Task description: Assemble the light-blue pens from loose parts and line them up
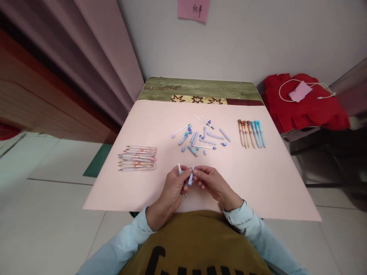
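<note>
Close to the table's near edge, my two hands meet over pen parts. My left hand (171, 187) is closed around a thin pen refill (179, 169), whose white end sticks up between the fingers and whose dark tip shows below. A short blue pen barrel piece (190, 180) is pinched between the fingertips of both hands. My right hand (211, 181) has its thumb and fingers on the upper end of that piece. Beyond them lie several loose light-blue pen barrels (211, 142), white refills (181, 131) and small blue caps (223, 144).
A row of patterned pens (138, 158) lies at the left. To the right are brown-topped pens (246, 134) and blue-topped pens (258, 134) side by side. A pink sheet (229, 191) covers most of the table. Red cloth (309, 114) with a white cable sits beyond the right edge.
</note>
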`<state>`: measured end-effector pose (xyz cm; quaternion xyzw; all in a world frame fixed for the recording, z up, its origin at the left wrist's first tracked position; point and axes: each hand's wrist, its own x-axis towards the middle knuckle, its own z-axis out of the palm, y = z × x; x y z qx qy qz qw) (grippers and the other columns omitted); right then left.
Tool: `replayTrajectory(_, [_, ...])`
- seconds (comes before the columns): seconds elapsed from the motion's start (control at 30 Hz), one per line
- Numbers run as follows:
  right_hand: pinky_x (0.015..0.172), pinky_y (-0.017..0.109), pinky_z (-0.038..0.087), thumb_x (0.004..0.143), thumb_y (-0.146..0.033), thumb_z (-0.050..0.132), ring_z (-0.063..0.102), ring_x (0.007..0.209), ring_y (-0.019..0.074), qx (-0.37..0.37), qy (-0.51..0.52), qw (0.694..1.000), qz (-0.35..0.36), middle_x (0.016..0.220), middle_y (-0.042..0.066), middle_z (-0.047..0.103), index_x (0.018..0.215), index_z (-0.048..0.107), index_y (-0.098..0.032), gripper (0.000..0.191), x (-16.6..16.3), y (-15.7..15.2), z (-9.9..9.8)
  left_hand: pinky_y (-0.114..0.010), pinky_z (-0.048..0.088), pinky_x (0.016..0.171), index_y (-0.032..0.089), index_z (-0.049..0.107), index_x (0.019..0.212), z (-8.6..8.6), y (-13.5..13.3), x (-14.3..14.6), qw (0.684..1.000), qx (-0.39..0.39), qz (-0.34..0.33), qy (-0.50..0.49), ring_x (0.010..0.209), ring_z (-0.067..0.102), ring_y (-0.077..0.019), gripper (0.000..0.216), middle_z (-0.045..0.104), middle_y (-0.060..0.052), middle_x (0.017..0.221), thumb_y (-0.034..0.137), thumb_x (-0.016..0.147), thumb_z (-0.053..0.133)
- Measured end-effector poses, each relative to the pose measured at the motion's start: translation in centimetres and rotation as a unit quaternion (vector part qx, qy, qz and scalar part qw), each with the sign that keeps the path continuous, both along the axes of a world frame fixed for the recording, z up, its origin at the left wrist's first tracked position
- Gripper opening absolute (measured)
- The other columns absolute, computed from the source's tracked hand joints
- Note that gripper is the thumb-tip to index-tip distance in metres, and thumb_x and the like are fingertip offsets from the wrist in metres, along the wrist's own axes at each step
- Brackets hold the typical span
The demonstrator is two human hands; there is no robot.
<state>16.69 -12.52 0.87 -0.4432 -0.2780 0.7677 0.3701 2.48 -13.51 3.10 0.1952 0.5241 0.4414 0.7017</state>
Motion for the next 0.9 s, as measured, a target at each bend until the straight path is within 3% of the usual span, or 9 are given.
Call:
replayTrajectory(0.17, [0.041, 0.015, 0.027, 0.065, -0.039, 0.085, 0.042, 0.048, 0.0034, -0.048, 0.06, 0.996, -0.036, 0.062, -0.004, 0.061, 0.079, 0.069, -0.015, 0.032, 0.3, -0.6, 0.1, -0.016, 0.018, 0.037, 0.016, 0.055, 0.081, 0.1, -0.2, 0.5, 1.0, 0.004, -0.018, -0.003, 0.037, 0.038, -0.0027, 0.038, 0.062, 0.001, 0.06, 0.038, 0.067, 0.082])
replayTrajectory(0.33, [0.048, 0.017, 0.04, 0.066, -0.039, 0.084, 0.052, 0.055, 0.0071, -0.058, 0.085, 0.989, -0.108, 0.064, -0.004, 0.061, 0.082, 0.068, -0.016, 0.032, 1.1, -0.4, -0.4, -0.021, 0.034, 0.043, 0.014, 0.061, 0.085, 0.9, -0.6, 0.3, 0.994, 0.0, -0.068, -0.079, 0.046, 0.051, -0.0085, 0.033, 0.067, -0.005, 0.073, 0.042, 0.075, 0.074])
replayTrajectory(0.47, [0.048, 0.015, 0.043, 0.066, -0.037, 0.085, 0.056, 0.057, 0.0065, -0.084, 0.105, 0.976, -0.171, 0.073, -0.001, 0.067, 0.082, 0.069, -0.016, 0.031, 1.7, -0.3, -0.5, -0.024, 0.04, 0.05, 0.013, 0.063, 0.084, 1.3, -1.1, -0.2, 0.993, 0.006, -0.078, -0.086, 0.053, 0.056, -0.0115, 0.023, 0.069, -0.008, 0.08, 0.033, 0.076, 0.071])
replayTrajectory(0.6, [0.047, 0.015, 0.045, 0.065, -0.038, 0.085, 0.057, 0.057, 0.0071, -0.079, 0.104, 0.976, -0.176, 0.073, 0.0, 0.068, 0.079, 0.068, -0.016, 0.032, 1.5, -0.6, -0.1, -0.021, 0.035, 0.047, 0.012, 0.064, 0.08, 1.2, -1.2, 0.3, 0.996, 0.025, -0.072, -0.047, 0.051, 0.051, -0.0079, 0.024, 0.069, -0.008, 0.078, 0.033, 0.075, 0.075])
replayTrajectory(0.77, [0.046, 0.016, 0.039, 0.068, -0.041, 0.084, 0.053, 0.051, 0.0066, -0.057, 0.115, 0.983, -0.134, 0.061, -0.002, 0.063, 0.083, 0.068, -0.015, 0.034, 0.5, -1.2, -0.1, -0.02, 0.017, 0.039, 0.012, 0.064, 0.079, 0.6, -1.2, 1.1, 0.995, 0.017, -0.088, -0.032, 0.037, 0.037, -0.0025, 0.029, 0.066, -0.005, 0.07, 0.038, 0.075, 0.076])
replayTrajectory(0.9, [0.047, 0.016, 0.04, 0.067, -0.037, 0.085, 0.053, 0.052, 0.0052, -0.033, 0.115, 0.984, -0.132, 0.067, -0.001, 0.066, 0.079, 0.068, -0.014, 0.032, 0.3, -1.3, -0.2, -0.019, 0.015, 0.039, 0.013, 0.063, 0.076, 0.3, -1.3, 0.9, 0.993, 0.006, -0.107, -0.048, 0.036, 0.033, -0.0009, 0.025, 0.065, -0.004, 0.066, 0.034, 0.075, 0.076])
